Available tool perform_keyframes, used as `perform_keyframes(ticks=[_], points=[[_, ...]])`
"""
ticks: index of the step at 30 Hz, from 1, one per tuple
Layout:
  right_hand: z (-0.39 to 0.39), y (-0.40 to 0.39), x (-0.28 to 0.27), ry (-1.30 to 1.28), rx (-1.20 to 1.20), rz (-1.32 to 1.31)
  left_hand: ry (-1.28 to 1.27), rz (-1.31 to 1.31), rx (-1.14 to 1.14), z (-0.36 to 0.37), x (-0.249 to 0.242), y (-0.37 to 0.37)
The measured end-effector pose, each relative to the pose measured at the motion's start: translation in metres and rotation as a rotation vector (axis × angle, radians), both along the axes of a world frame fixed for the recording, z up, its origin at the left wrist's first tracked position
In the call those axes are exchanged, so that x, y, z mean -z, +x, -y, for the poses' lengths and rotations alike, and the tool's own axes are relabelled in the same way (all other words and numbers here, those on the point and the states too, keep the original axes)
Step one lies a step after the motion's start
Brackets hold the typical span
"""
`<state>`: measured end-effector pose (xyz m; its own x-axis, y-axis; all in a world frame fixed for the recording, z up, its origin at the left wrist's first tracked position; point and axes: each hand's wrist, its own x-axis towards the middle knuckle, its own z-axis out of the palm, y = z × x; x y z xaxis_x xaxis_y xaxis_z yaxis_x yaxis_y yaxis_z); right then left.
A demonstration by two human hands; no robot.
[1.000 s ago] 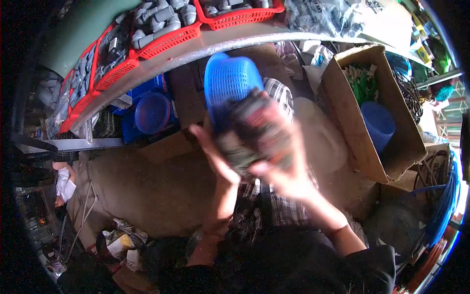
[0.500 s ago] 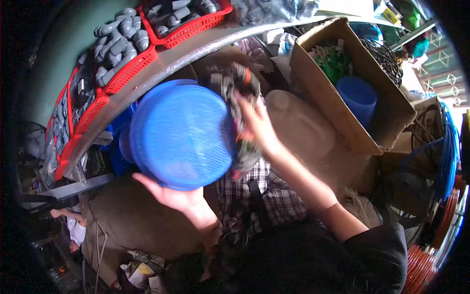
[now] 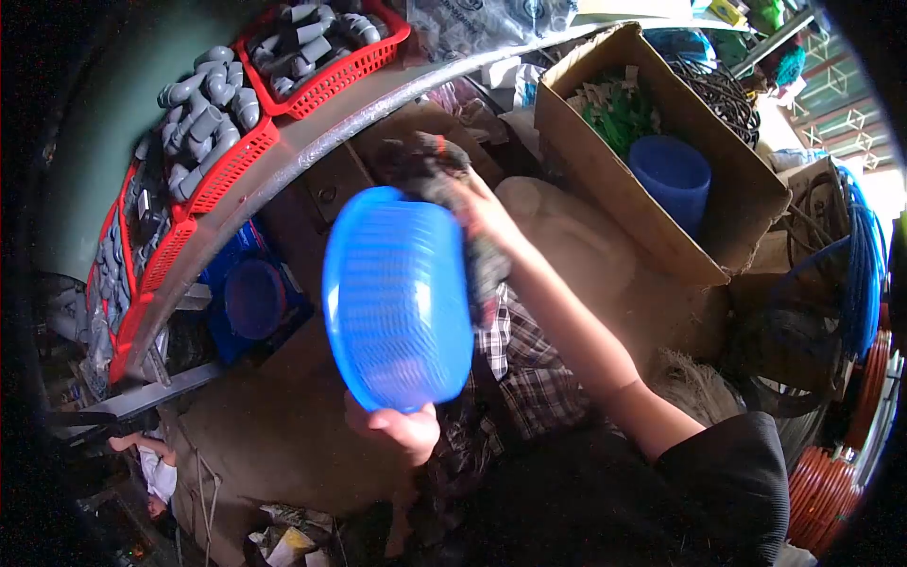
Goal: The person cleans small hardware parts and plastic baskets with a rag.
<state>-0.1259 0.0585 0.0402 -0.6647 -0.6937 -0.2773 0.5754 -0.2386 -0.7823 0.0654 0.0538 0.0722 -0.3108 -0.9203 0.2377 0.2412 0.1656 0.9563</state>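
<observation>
A blue plastic basket (image 3: 402,307) with fine slotted walls is held tilted in front of me. My left hand (image 3: 406,430) grips it at its lower edge, thumb showing against the blue wall. On the far right side of the basket, my right hand (image 3: 477,203) is closed on a dark patterned cloth (image 3: 425,165). The cloth lies against the basket's upper right side and hangs down beside it. Motion blurs the fingers of my right hand and the cloth.
Red baskets (image 3: 236,165) of grey pipe fittings line a curved shelf (image 3: 378,99) at upper left. A cardboard box (image 3: 652,222) at right holds a blue container (image 3: 669,180) and green items. Another person (image 3: 156,468) appears at lower left. Coiled blue tubing (image 3: 862,274) hangs at far right.
The blue basket has turned and moved right, showing more of its side. My left hand has shifted right with it. The right hand and cloth stay against its right side.
</observation>
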Motion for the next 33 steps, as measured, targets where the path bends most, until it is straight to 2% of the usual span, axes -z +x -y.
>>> perform_keyframes(ticks=[1, 2, 3, 4, 5, 6, 8, 9, 10, 12, 14, 15, 16, 17, 18, 20, 22, 23, 24, 25, 26, 28, 30, 32, 33], points=[[-0.017, -0.004, 0.009, 0.018, -0.038, -0.236, -0.067, 0.032, 0.065, 0.006, 0.005, 0.008], [-0.029, -0.005, 0.03, 0.038, -0.077, -0.468, -0.221, 0.14, 0.0, 0.016, 0.014, 0.011], [0.003, -0.007, 0.038, -0.038, -0.118, -0.351, -0.371, 0.245, -0.083, 0.027, 0.016, 0.009], [-0.039, -0.009, 0.04, 0.452, -0.177, -0.346, -0.238, 0.177, -0.087, 0.033, 0.014, 0.003], [-0.057, -0.009, 0.078, 0.158, -0.15, -0.31, -0.105, 0.096, -0.099, 0.04, 0.005, -0.008], [-0.058, 0.004, 0.046, 0.162, -0.028, -0.213, 0.023, 0.009, -0.12, 0.047, -0.004, -0.018], [-0.06, 0.03, -0.019, 0.147, 0.234, -0.038, -0.332, 0.191, -0.211, 0.068, 0.019, -0.023], [-0.062, 0.039, -0.028, 0.053, 0.235, -0.184, -0.288, 0.342, -0.02, 0.072, 0.019, -0.008], [-0.064, 0.044, -0.035, -0.044, 0.235, -0.327, -0.1, 0.333, 0.069, 0.067, 0.02, -0.001], [-0.077, 0.041, -0.054, 0.008, -0.107, -1.021, 0.714, -0.236, 0.234, 0.057, 0.003, -0.001], [-0.073, 0.048, -0.051, 0.017, -0.458, -1.239, 0.877, -0.374, 0.473, 0.057, 0.015, 0.021], [-0.071, 0.06, -0.052, 0.143, -0.574, -1.142, 0.951, -0.444, 0.597, 0.058, 0.018, 0.028], [-0.068, 0.065, -0.055, 0.26, -0.688, -1.034, 0.785, -0.21, 0.559, 0.051, 0.023, 0.03], [-0.065, 0.071, -0.04, 0.301, -0.553, -1.061, 0.627, 0.031, 0.511, 0.043, 0.013, 0.021], [-0.058, 0.075, -0.028, 0.338, -0.417, -1.083, 0.474, 0.013, 0.594, 0.039, 0.02, 0.015], [-0.039, 0.076, -0.012, 0.413, -0.095, -1.096, 0.506, 0.098, 0.448, 0.018, 0.032, 0.007], [-0.034, 0.083, -0.018, 0.365, -0.171, -1.254, 0.481, 0.075, 0.242, 0.002, 0.027, -0.005], [-0.037, 0.087, -0.031, 0.259, -0.37, -1.206, 0.31, 0.073, 0.28, 0.013, 0.03, 0.002], [-0.038, 0.093, -0.032, 0.127, -0.437, -1.149, 0.14, 0.085, 0.323, 0.025, 0.029, 0.01], [-0.044, 0.088, -0.042, 0.221, -0.661, -1.227, 0.409, 0.037, 0.193, 0.025, 0.023, 0.011], [-0.052, 0.076, -0.053, 0.317, -0.879, -1.309, 0.34, 0.008, 0.191, 0.033, 0.025, 0.013], [-0.058, 0.051, -0.023, 0.434, -0.66, -1.709, 0.351, -0.04, 0.158, 0.04, 0.027, 0.015], [-0.035, 0.037, -0.033, 0.755, -0.309, -1.45, 0.426, 0.036, 0.172, 0.039, 0.031, 0.017], [-0.016, 0.04, -0.04, 0.63, -0.224, -1.514, 0.489, 0.178, 0.175, 0.028, 0.031, 0.007], [-0.008, 0.05, -0.045, 0.515, -0.139, -1.52, 0.465, -0.001, 0.119, 0.019, 0.035, -0.008]])
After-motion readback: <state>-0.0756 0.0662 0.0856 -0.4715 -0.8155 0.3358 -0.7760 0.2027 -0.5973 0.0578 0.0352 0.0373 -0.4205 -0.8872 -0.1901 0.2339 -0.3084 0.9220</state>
